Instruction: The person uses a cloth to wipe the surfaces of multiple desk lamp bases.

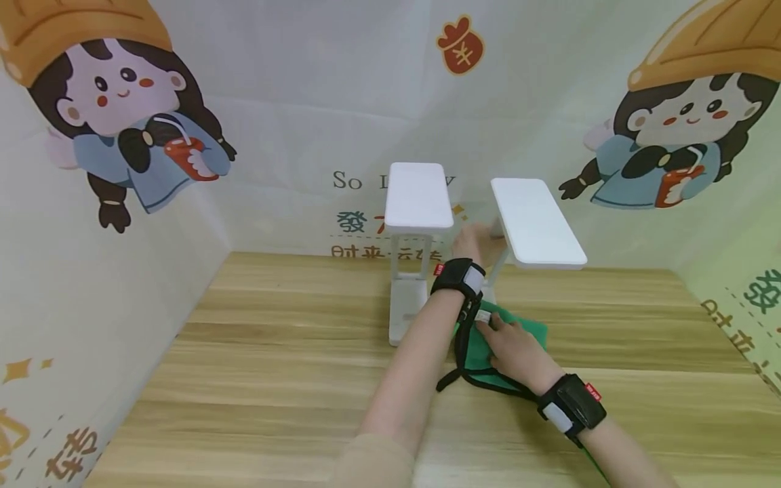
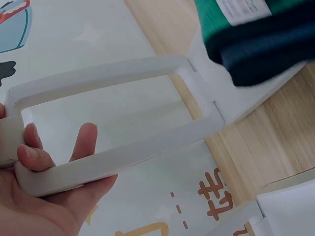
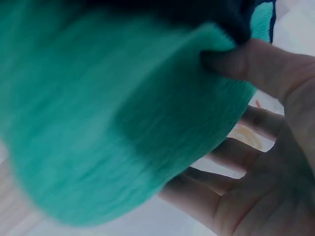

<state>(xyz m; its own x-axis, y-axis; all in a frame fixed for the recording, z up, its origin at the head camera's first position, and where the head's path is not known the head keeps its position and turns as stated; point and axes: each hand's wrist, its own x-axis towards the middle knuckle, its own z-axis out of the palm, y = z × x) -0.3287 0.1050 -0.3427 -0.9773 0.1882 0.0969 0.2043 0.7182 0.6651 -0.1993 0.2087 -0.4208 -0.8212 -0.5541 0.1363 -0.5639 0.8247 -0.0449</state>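
Observation:
Of two white folding stands, the right one (image 1: 539, 220) is held by my left hand (image 1: 478, 244), which sits behind its tilted top plate. In the left wrist view, the fingers of that hand (image 2: 74, 206) curl round the stand's rectangular frame (image 2: 118, 152) near its upper end. At the foot of this stand, my right hand (image 1: 518, 352) pinches a green cloth (image 1: 531, 329) with black edging, straps and a small white label. The right wrist view has the thumb on the near face of the cloth (image 3: 98, 147) and the other fingers behind it.
Close by on the left, the other white stand (image 1: 418, 196) stands upright on the wooden table (image 1: 274, 379). A printed backdrop (image 1: 293, 102) with cartoon figures and lettering encloses the back and both sides.

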